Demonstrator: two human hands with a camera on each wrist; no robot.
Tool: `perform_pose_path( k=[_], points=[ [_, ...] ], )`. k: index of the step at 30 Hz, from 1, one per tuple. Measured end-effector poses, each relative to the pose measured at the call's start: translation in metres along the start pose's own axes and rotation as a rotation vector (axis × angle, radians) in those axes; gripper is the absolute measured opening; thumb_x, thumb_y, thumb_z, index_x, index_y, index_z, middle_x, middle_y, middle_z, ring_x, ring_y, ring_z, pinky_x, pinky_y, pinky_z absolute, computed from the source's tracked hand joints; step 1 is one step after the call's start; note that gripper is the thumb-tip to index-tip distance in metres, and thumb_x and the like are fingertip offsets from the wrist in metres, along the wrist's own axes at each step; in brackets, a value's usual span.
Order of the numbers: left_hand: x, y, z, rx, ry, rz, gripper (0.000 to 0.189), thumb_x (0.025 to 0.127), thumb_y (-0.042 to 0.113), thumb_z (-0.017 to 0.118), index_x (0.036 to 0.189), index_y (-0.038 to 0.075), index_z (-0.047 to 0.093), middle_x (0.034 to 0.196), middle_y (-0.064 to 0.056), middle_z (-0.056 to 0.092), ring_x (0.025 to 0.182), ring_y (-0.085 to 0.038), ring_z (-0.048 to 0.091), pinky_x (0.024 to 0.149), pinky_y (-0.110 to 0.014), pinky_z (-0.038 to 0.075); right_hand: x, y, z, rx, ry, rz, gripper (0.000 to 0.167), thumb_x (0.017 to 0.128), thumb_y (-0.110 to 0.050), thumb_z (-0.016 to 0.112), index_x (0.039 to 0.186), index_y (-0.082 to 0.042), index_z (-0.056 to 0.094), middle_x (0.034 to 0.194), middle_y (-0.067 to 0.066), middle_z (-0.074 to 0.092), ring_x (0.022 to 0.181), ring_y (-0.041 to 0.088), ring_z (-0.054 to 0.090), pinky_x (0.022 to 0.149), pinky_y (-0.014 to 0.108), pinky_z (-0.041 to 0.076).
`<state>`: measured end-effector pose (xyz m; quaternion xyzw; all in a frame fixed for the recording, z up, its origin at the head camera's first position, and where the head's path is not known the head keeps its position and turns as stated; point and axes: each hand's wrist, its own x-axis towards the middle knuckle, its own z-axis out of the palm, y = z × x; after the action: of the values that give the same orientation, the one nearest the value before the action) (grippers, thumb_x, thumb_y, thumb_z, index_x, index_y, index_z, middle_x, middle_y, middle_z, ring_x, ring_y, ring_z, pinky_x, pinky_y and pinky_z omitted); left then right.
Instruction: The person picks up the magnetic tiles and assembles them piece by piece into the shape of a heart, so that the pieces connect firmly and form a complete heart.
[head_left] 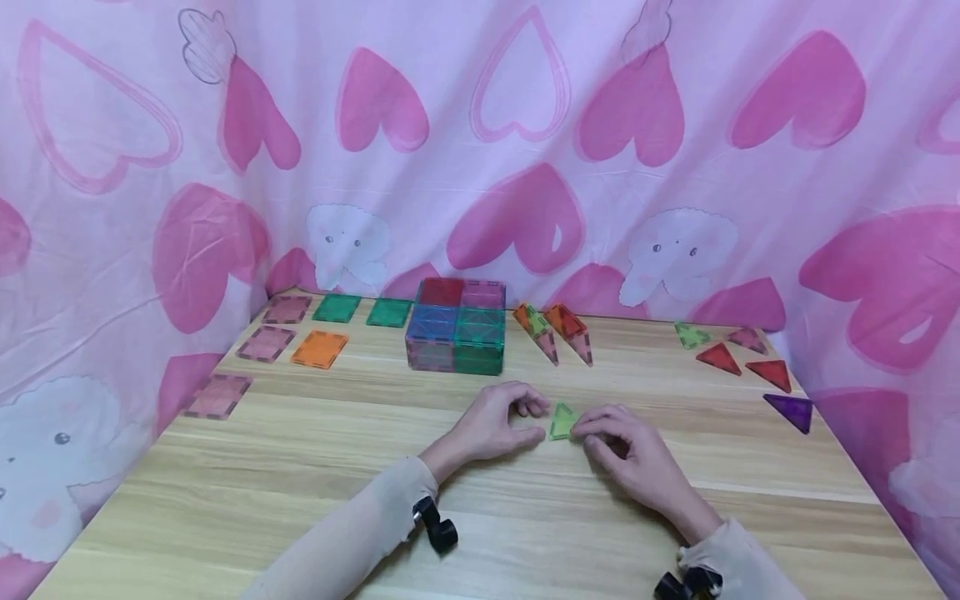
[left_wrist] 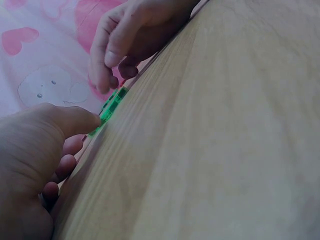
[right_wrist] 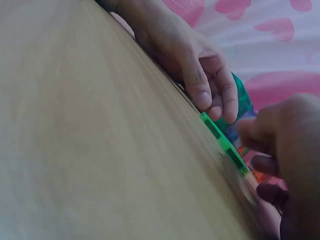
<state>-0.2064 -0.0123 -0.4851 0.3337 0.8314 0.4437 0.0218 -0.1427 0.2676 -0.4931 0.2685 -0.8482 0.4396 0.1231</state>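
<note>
A light green triangular magnetic tile (head_left: 562, 422) lies flat on the wooden table between my two hands. My left hand (head_left: 495, 421) rests at its left side, fingers loosely bent, thumb pointing toward the tile; a small gap shows in the head view. My right hand (head_left: 633, 458) is at the tile's right edge, its fingertips at or just touching that edge, the thumb apart. In the right wrist view the green tile (right_wrist: 225, 143) appears edge-on, with the left hand (right_wrist: 182, 60) beyond it. Neither hand's fingers close round the tile.
Behind the hands stands a block of coloured square tiles (head_left: 455, 327). Two narrow tile shapes (head_left: 537, 333) lie right of it. Loose square tiles, including an orange tile (head_left: 320, 349), are at left. Several triangles, including a purple triangle (head_left: 791, 412), lie at right. A pink curtain (head_left: 480, 192) hangs behind.
</note>
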Motion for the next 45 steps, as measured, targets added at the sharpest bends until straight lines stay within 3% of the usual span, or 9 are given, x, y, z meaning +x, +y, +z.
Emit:
perform_pose_path(
  k=[6,13,19,22,25,29,33,39,45],
  points=[
    [0.000,0.001,0.001,0.067,-0.008,0.002,0.043,0.093,0.023,0.091,0.132,0.012,0.077,0.117,0.004,0.074,0.105,-0.008,0.065,0.097,-0.025,0.056,-0.002,0.014,-0.021,0.102,0.175,0.084,0.028,0.103,0.008,0.070,0.122,-0.009,0.081,0.123,0.011,0.075,0.109,0.010,0.067,0.093,0.014,0.054],
    [0.003,0.004,0.006,0.222,-0.018,-0.026,0.058,0.093,0.046,0.089,0.143,0.020,0.075,0.114,0.010,0.067,0.107,-0.005,0.060,0.097,-0.025,0.052,-0.015,0.055,-0.085,-0.144,0.551,0.298,0.030,0.102,-0.003,0.072,0.130,-0.009,0.081,0.114,-0.001,0.071,0.092,0.004,0.061,0.081,0.010,0.047],
    [0.008,0.010,0.012,0.369,-0.022,-0.060,0.066,0.093,0.062,0.083,0.147,0.027,0.074,0.106,0.012,0.061,0.103,-0.007,0.054,0.091,-0.027,0.048,-0.038,0.090,-0.145,-0.319,0.774,0.455,0.033,0.100,-0.010,0.067,0.129,-0.007,0.081,0.100,-0.019,0.059,0.097,-0.006,0.049,0.089,0.020,0.035],
    [0.010,0.014,0.012,0.405,-0.043,-0.069,0.069,0.092,0.063,0.084,0.151,0.030,0.071,0.107,0.010,0.060,0.104,-0.009,0.052,0.092,-0.029,0.046,-0.051,0.097,-0.165,-0.401,0.753,0.567,0.040,0.100,-0.012,0.064,0.137,-0.005,0.077,0.110,-0.001,0.064,0.115,0.008,0.051,0.104,0.037,0.033],
    [0.011,0.016,0.012,0.424,-0.071,-0.073,0.070,0.092,0.062,0.084,0.154,0.032,0.068,0.110,0.009,0.059,0.106,-0.011,0.051,0.094,-0.030,0.045,-0.060,0.099,-0.177,-0.428,0.645,0.674,0.047,0.102,-0.013,0.062,0.147,0.000,0.068,0.132,0.027,0.064,0.136,0.039,0.048,0.118,0.057,0.029],
    [0.011,0.017,0.011,0.411,-0.091,-0.076,0.064,0.092,0.060,0.085,0.148,0.033,0.070,0.110,0.009,0.057,0.108,-0.012,0.049,0.096,-0.031,0.043,-0.064,0.102,-0.183,-0.459,0.494,0.703,0.049,0.104,-0.012,0.061,0.149,0.007,0.063,0.148,0.041,0.055,0.144,0.060,0.038,0.119,0.071,0.023],
    [0.010,0.017,0.009,0.386,-0.108,-0.070,0.061,0.090,0.055,0.088,0.143,0.033,0.069,0.110,0.009,0.056,0.109,-0.012,0.048,0.097,-0.031,0.041,-0.065,0.105,-0.184,-0.530,0.405,0.662,0.043,0.105,-0.010,0.060,0.142,0.012,0.064,0.148,0.045,0.053,0.139,0.064,0.037,0.114,0.074,0.023],
    [0.011,0.018,0.010,0.408,-0.129,-0.043,0.079,0.095,0.066,0.078,0.163,0.031,0.057,0.117,0.007,0.056,0.110,-0.012,0.046,0.101,-0.032,0.040,-0.066,0.108,-0.187,-0.558,0.355,0.659,0.041,0.108,-0.012,0.059,0.142,0.011,0.064,0.150,0.045,0.052,0.139,0.065,0.039,0.116,0.076,0.026],
    [0.018,0.016,0.013,0.401,-0.136,-0.009,0.056,0.102,0.063,0.071,0.150,0.036,0.069,0.118,0.008,0.053,0.110,-0.012,0.042,0.100,-0.031,0.035,-0.068,0.108,-0.187,-0.567,0.344,0.615,0.039,0.108,-0.016,0.068,0.139,0.008,0.067,0.139,0.043,0.058,0.126,0.062,0.050,0.101,0.070,0.033]
  ],
)
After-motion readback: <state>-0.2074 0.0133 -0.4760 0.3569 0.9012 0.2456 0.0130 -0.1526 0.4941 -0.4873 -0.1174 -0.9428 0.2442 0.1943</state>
